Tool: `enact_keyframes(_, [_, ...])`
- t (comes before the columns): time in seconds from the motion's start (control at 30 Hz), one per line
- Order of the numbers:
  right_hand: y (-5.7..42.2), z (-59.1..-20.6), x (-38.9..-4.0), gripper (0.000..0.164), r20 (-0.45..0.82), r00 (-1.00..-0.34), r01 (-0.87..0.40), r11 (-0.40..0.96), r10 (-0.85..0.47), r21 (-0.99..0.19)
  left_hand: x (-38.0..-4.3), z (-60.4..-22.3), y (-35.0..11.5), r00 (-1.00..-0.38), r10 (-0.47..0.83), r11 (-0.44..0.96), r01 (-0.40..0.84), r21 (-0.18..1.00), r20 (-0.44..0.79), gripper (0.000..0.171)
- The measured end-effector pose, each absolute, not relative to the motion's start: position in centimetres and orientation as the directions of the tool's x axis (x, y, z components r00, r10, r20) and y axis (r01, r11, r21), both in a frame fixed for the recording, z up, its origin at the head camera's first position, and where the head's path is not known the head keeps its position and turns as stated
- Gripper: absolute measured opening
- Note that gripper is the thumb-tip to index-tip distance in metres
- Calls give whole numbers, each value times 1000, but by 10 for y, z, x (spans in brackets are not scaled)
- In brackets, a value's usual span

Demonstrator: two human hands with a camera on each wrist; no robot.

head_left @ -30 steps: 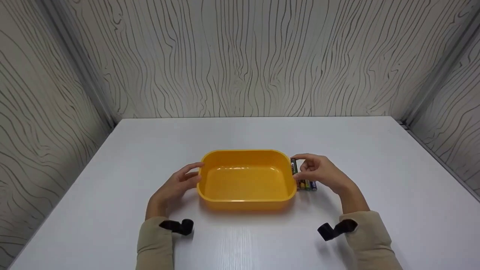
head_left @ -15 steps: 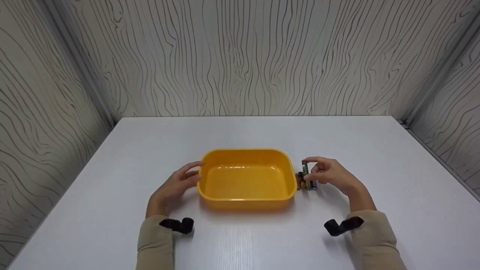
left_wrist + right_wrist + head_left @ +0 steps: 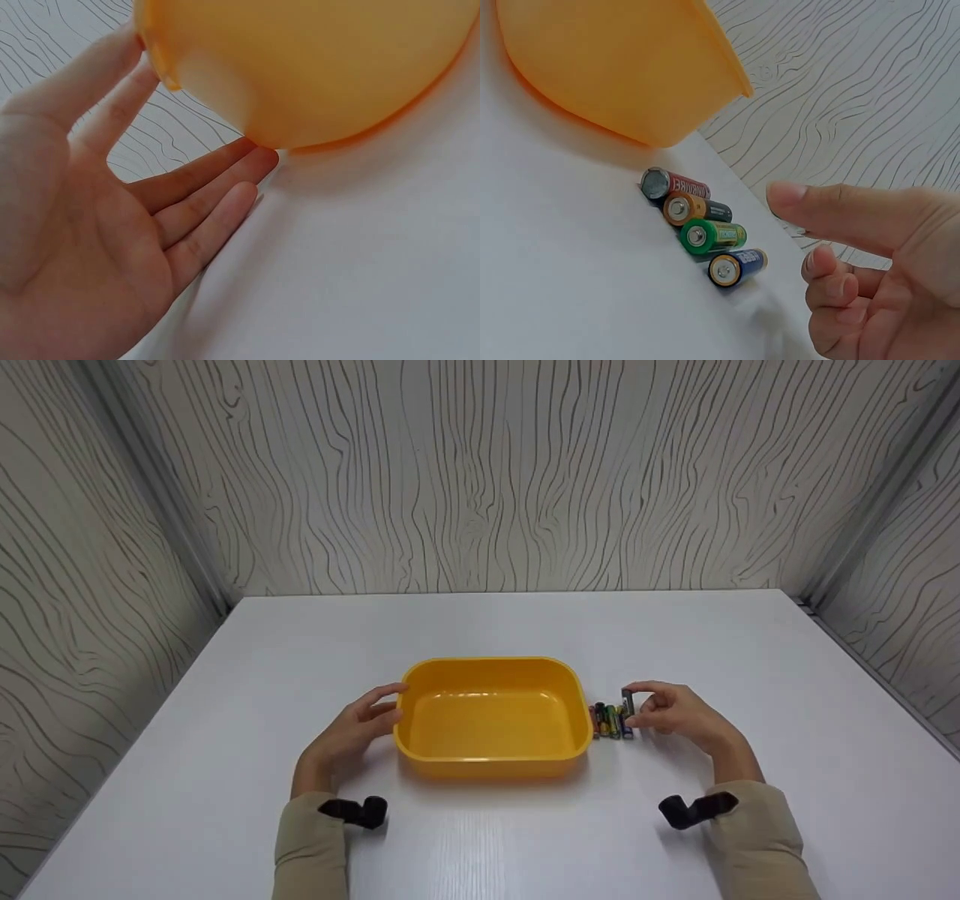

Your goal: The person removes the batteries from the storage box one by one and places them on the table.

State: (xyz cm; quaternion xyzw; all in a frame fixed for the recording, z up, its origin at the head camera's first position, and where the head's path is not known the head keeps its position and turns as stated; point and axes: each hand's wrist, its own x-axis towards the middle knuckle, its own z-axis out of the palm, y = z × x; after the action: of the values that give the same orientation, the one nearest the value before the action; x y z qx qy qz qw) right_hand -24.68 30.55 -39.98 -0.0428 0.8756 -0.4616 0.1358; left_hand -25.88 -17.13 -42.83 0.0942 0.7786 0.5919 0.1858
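A yellow plastic bin [image 3: 495, 769] stands on the white table. My left hand [image 3: 349, 739] touches its left side, with fingertips at the rim and straight fingers [image 3: 206, 202] against or near the outer wall. To the bin's right, my right hand [image 3: 686, 720] pinches a dark battery [image 3: 628, 703] between thumb and index finger. That battery cannot be made out in the right wrist view. Beside the bin's right wall lies a row of batteries: red [image 3: 682, 185], copper and black [image 3: 701, 208], green [image 3: 716, 235] and blue [image 3: 739, 268]. The held battery is above the row's right end.
Patterned panels [image 3: 480, 480] rise behind the table [image 3: 480, 840] and at both sides. White tabletop surrounds the bin. A black camera mount [image 3: 360, 812] is worn on the left sleeve, another [image 3: 694, 810] on the right.
My right hand has moved rightward and slightly nearer with the dark battery, from the bin's right rim across the battery row to its right end. The left hand and bin have stayed in place.
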Motion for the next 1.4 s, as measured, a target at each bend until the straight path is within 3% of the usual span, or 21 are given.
enact_keyframes(0.4, [315,-405,-247,68,-239,-948,59,620,-211,-782,-257,-427,-170,-916,337,267,-126,955,-215,52])
enact_keyframes(0.9, [312,-407,-247,71,-259,-944,54,678,-205,-733,-257,-428,-173,-909,381,261,-66,963,-166,54])
enact_keyframes(1.27, [306,-407,-245,67,-269,-948,71,709,-172,-702,-257,-431,-173,-913,374,251,-69,966,-162,52])
enact_keyframes(1.4, [306,-407,-247,73,-283,-945,89,708,-161,-701,-256,-430,-172,-917,353,259,-92,961,-183,53])
